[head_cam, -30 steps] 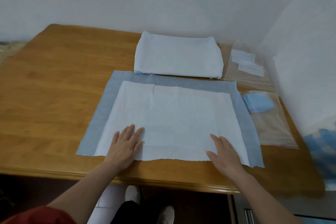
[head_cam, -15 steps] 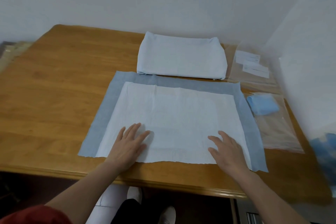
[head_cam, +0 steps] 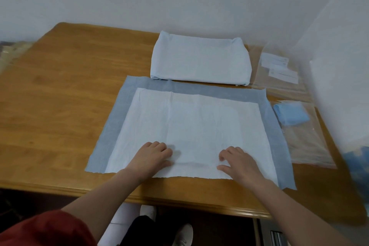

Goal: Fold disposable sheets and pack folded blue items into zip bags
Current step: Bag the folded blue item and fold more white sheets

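Observation:
A disposable sheet (head_cam: 191,118), white with a blue-grey border, lies spread flat on the wooden table (head_cam: 60,106). My left hand (head_cam: 151,156) and my right hand (head_cam: 237,164) are on its near part, close to the front edge. Both have curled fingers that pinch the white layer, and a slight ridge shows between them. A folded blue item (head_cam: 290,115) lies at the top of a clear zip bag (head_cam: 307,142) to the right of the sheet; whether it is inside the bag I cannot tell.
A folded pale-blue stack of sheets (head_cam: 199,62) lies behind the spread sheet. More clear bags with white labels (head_cam: 279,70) lie at the back right. White walls stand close behind and on the right. The table's front edge (head_cam: 179,203) is just below my wrists.
Both hands slid inward toward the sheet's middle, and their fingers went from flat to curled on the sheet.

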